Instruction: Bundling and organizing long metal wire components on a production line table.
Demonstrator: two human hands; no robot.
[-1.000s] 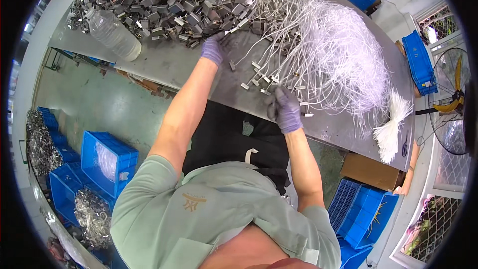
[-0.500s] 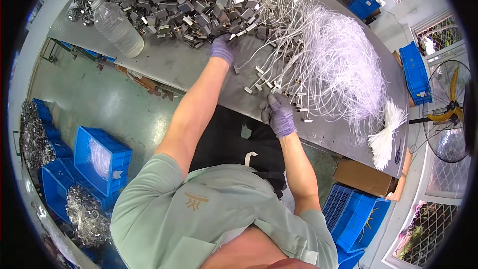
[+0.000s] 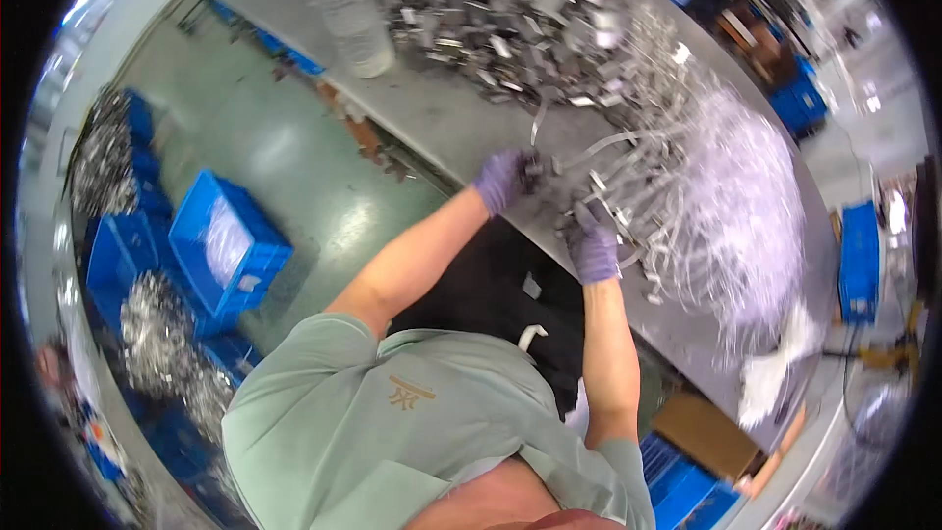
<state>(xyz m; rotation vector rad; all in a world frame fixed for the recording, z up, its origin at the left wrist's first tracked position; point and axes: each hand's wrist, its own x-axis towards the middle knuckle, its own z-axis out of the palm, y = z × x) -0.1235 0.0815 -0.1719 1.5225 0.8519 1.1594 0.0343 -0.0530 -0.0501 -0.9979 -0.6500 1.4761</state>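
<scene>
Both my hands wear purple gloves with dark grey fingers and are close together over the near edge of the grey metal table (image 3: 432, 123). The fingers of my left hand (image 3: 505, 182) are closed; blur hides what is in them. A thin pale strand (image 3: 538, 123) stands up just beyond them. To its right, my right hand (image 3: 592, 243) has curled fingers beside white cable ends with small connectors (image 3: 599, 184); whether it grips one is blurred. Those cables run into a large tangled heap of clear-white cables (image 3: 736, 206). Beyond my hands spreads a pile of small grey box-shaped parts (image 3: 481, 15).
A clear plastic bottle (image 3: 355, 25) stands on the table at the far left. Blue crates (image 3: 231, 240) and a heap of shiny parts (image 3: 162, 334) are on the left. At the right lie a white bundle (image 3: 775, 373), a cardboard box (image 3: 706, 432) and a blue bin (image 3: 859, 265).
My left hand has drawn back from the grey parts pile toward my body and my right hand. The whole view has turned, shifting the table and crates in the picture.
</scene>
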